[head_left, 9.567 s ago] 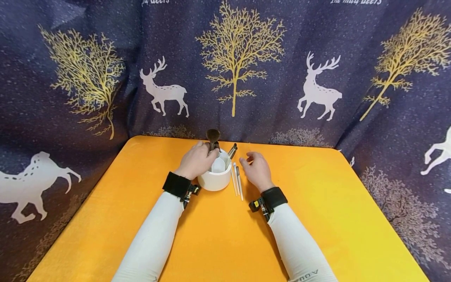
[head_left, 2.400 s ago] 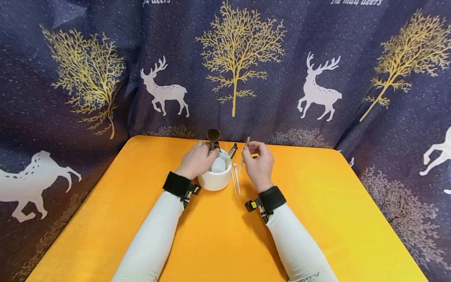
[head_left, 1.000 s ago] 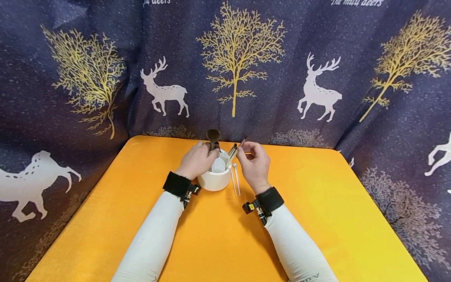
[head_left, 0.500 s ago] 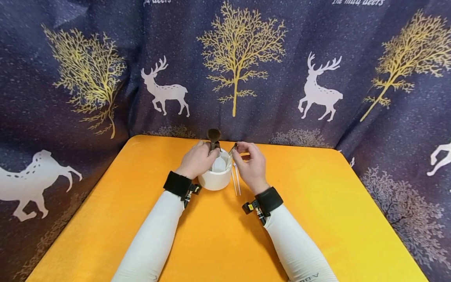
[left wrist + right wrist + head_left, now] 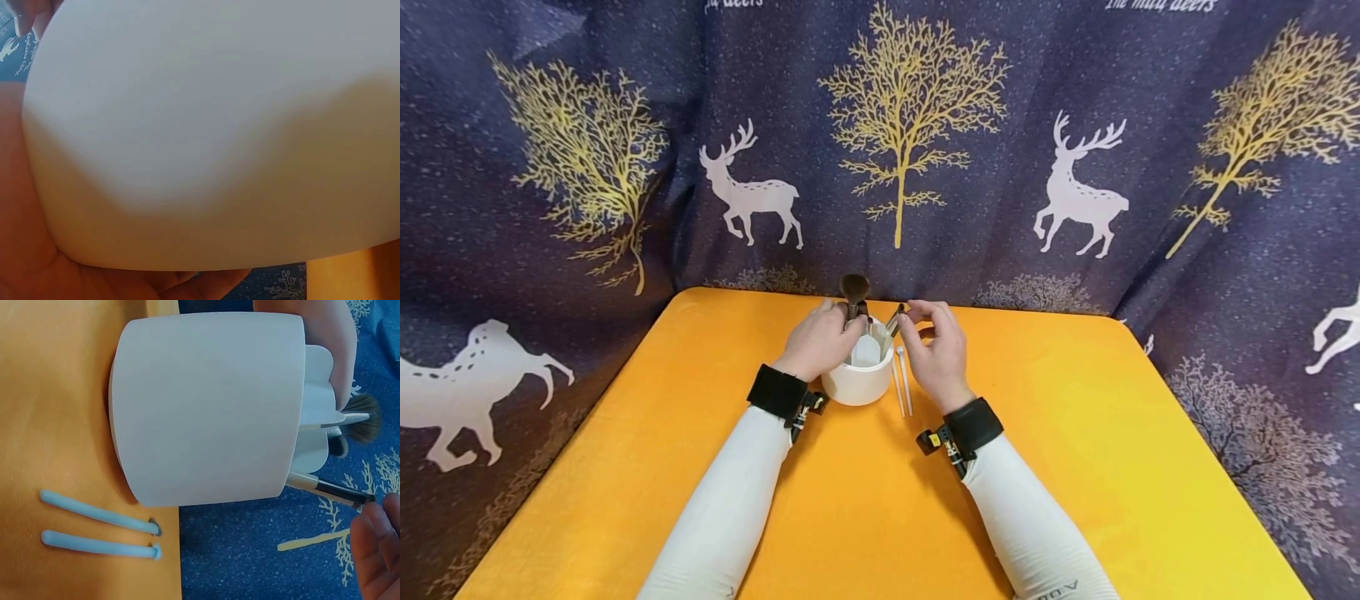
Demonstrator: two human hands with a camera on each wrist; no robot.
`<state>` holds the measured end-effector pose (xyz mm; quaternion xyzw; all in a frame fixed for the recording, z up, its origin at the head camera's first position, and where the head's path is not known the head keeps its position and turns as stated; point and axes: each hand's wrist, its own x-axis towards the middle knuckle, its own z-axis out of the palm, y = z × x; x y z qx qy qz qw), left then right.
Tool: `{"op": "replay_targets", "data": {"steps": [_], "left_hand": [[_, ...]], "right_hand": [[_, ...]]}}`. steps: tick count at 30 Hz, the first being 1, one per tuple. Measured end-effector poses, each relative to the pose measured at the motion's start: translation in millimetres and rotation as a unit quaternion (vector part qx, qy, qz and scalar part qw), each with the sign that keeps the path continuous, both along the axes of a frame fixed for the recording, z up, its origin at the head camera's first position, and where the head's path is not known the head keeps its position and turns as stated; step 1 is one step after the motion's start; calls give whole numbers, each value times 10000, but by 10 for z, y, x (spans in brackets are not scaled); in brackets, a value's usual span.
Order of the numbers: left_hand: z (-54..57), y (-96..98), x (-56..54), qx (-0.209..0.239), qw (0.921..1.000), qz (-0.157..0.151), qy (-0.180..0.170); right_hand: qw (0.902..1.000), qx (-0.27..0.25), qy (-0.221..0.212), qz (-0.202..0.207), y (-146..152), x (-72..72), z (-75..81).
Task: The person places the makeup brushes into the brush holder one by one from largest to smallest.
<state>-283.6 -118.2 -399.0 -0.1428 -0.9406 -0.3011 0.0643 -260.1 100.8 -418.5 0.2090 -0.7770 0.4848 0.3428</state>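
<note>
A round white makeup brush holder (image 5: 857, 385) stands on the table, tall sides and a scalloped insert showing in the right wrist view. My left hand (image 5: 822, 340) grips it from the left, fingers curled round its side. A large fluffy brush (image 5: 853, 289) rises from the back. At the holder's right side leans a brush with a dark ferrule (image 5: 337, 491); another slim brush (image 5: 328, 420) stands farther inside. My right hand (image 5: 936, 350) is just right of the holder, fingers loosely bent, fingertips right at the leaning brush's tip.
Two slim pale-handled brushes (image 5: 100, 512) lie side by side on the orange tabletop (image 5: 865, 500), between the holder and my right wrist. A dark blue cloth (image 5: 925, 208) with trees and deer hangs behind the table's far edge.
My right hand picked a slim brush off the table, raised it and carried it left to the holder; its fingers now hold nothing. My left hand has stayed on the holder.
</note>
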Motion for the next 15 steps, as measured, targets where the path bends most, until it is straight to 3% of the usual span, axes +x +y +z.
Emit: {"op": "replay_targets", "data": {"steps": [15], "left_hand": [[-14, -1, 2, 15, 10000, 52, -41]], "right_hand": [[9980, -79, -434, -457, 115, -72, -32]]}}
